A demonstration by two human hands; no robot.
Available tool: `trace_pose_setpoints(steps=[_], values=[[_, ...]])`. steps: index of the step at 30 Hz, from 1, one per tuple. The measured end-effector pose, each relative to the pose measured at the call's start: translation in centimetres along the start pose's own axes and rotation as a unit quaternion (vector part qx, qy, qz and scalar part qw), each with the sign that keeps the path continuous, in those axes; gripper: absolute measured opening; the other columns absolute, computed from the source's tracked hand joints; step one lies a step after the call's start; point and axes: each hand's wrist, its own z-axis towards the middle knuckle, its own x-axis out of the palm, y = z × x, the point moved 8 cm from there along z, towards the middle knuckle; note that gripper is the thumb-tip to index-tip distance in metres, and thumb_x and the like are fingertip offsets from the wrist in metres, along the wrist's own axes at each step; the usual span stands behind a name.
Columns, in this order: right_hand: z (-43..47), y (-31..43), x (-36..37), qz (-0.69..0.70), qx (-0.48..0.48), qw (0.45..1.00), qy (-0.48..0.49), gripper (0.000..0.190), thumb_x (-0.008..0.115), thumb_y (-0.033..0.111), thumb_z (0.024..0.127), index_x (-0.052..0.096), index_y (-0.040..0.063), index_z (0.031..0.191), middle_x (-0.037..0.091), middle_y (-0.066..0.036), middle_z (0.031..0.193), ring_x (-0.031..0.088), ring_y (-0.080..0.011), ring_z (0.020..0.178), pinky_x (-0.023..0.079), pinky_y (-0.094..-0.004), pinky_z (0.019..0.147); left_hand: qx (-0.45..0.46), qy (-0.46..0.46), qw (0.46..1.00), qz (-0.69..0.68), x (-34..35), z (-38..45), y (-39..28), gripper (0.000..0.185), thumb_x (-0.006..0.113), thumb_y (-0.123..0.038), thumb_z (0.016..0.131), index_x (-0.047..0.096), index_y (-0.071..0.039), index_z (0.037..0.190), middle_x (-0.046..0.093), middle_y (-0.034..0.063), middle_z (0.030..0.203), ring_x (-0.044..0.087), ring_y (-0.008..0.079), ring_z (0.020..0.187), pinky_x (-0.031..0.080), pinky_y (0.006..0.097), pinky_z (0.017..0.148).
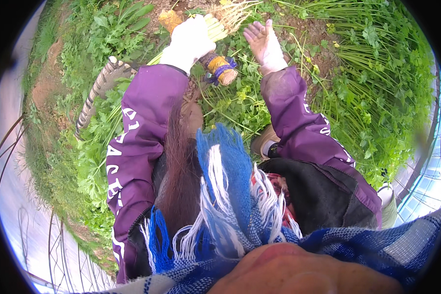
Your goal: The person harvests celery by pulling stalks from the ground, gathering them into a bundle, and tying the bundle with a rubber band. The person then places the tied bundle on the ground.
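My left hand [191, 40], washed out to white, closes around a bunch of celery just below its pale stalk bases [216, 28]. The bunch's stringy roots [237, 13] stick out beyond the hand, and its leafy tops [95, 176] run back under my left forearm. Below that hand juts the end of a thick cylinder wrapped in yellow and purple tape [220, 69]. An orange-brown wrapped piece [170, 20] shows on the far side; whether both belong to one object is hidden. My right hand [261, 42] is empty, palm partly turned up, thumb apart from the fingers, right of the roots.
Cut celery [371, 77] lies heaped along the right. A curved, band-wrapped rim [95, 95] stands among plants at left. Loose leaves and stems [239, 99] cover soil between my shoes [262, 141]. Bent rods [7, 143] and plastic sheeting [13, 106] edge the left side.
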Motion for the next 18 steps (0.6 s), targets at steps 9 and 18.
trace_pose_setpoints(steps=[9, 18], values=[[1.1, -5.7, 9.4, 0.200, 0.051, 0.953, 0.223, 0.027, 0.053, 0.016, 0.093, 0.060, 0.001, 0.115, 0.066, -0.010, 0.107, 0.062, -0.0215, 0.098, 0.048, -0.0324, 0.088, -0.058, 0.101, 0.974, -0.195, -0.4, 1.1, 2.8, 0.092, 0.083, -0.034, 0.060, 0.039, 0.006, 0.131, 0.055, 0.0252, 0.122, 0.057, 0.0321, 0.110, 0.046, 0.0343, 0.096], [1.9, -4.2, 9.5, -0.304, -0.252, 0.896, 0.205, 0.030, 0.054, 0.013, 0.089, 0.057, -0.004, 0.113, 0.065, -0.017, 0.102, 0.064, -0.0269, 0.093, 0.049, -0.0342, 0.081, -0.015, -0.173, 0.959, 0.223, -2.0, -3.3, -3.0, 0.096, 0.078, -0.036, 0.065, 0.033, 0.010, 0.136, 0.050, 0.0236, 0.123, 0.051, 0.0351, 0.116, 0.038, 0.0525, 0.099]])
